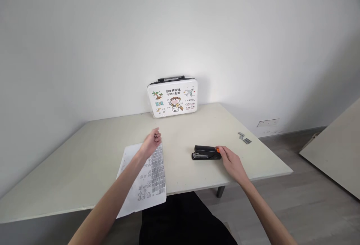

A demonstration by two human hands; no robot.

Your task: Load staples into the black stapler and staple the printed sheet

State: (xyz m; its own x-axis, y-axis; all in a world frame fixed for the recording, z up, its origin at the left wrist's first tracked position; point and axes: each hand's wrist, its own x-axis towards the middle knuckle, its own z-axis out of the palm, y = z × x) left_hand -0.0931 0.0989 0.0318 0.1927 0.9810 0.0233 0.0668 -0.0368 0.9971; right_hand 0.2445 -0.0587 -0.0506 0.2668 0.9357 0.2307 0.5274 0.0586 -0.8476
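A black stapler [206, 152] with an orange part at its rear lies on the table, its front end pointing left. My right hand [232, 161] is closed around the stapler's rear end. My left hand [152, 141] hovers at the far edge of the printed paper sheets [144, 185], its fingers curled in. Something small and dark shows between those fingers, too small to name. The sheets hang slightly over the table's near edge, partly covered by my left forearm.
A white carry case [173, 98] with cartoon prints leans against the wall at the back of the pale table [92, 151]. Several grey staple strips [244, 138] lie near the table's right edge. A white panel [337, 147] stands at the far right.
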